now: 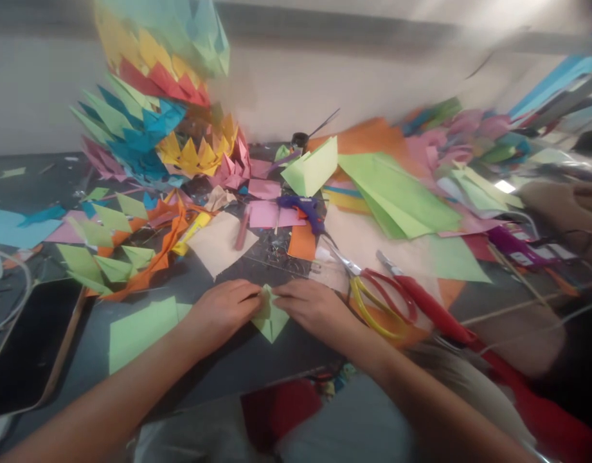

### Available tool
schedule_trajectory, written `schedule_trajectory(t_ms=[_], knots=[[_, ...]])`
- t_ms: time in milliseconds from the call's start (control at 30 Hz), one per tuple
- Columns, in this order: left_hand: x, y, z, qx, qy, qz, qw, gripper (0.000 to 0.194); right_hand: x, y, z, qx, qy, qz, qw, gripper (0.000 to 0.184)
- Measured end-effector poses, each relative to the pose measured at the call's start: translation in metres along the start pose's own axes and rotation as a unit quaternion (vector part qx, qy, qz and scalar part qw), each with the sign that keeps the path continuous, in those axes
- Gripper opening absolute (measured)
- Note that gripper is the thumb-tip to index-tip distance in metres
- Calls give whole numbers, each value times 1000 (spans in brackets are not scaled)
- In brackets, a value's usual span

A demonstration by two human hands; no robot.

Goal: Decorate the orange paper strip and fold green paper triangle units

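A small light-green folded paper piece (270,319) lies on the dark table (242,366) near the front edge. My left hand (223,313) presses its left side with the fingertips. My right hand (309,307) pinches its upper right corner. Both hands meet at the paper's top point. A flat light-green sheet (141,329) lies just left of my left forearm.
A tall colourful stack of folded paper points (153,109) rises at the back left. Scissors (380,302) with red and yellow handles lie to the right, a blue glue gun (305,211) behind, green sheets (396,196) beyond. A phone (28,347) rests at the left edge. Another person's hand (563,206) is at far right.
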State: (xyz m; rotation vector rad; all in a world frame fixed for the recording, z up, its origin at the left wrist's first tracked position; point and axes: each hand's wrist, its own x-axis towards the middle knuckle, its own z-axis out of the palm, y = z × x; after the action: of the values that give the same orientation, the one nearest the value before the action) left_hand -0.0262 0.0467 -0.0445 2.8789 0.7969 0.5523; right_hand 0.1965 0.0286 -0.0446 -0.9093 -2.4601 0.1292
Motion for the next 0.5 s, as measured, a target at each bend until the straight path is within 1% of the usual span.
schedule_trajectory(t_ms=[133,300,500], knots=[[-1,0,1,6,-7,9,1000,22,1,-1,-1,-4,4,-2,1000,27],[0,-1,-1,12,-20,13,1000,22,0,0,0,-4,-6,-5,1000,24],[2,-1,-4,15,-20,22,999,26,0,1,0,7,-16,1,1000,22]])
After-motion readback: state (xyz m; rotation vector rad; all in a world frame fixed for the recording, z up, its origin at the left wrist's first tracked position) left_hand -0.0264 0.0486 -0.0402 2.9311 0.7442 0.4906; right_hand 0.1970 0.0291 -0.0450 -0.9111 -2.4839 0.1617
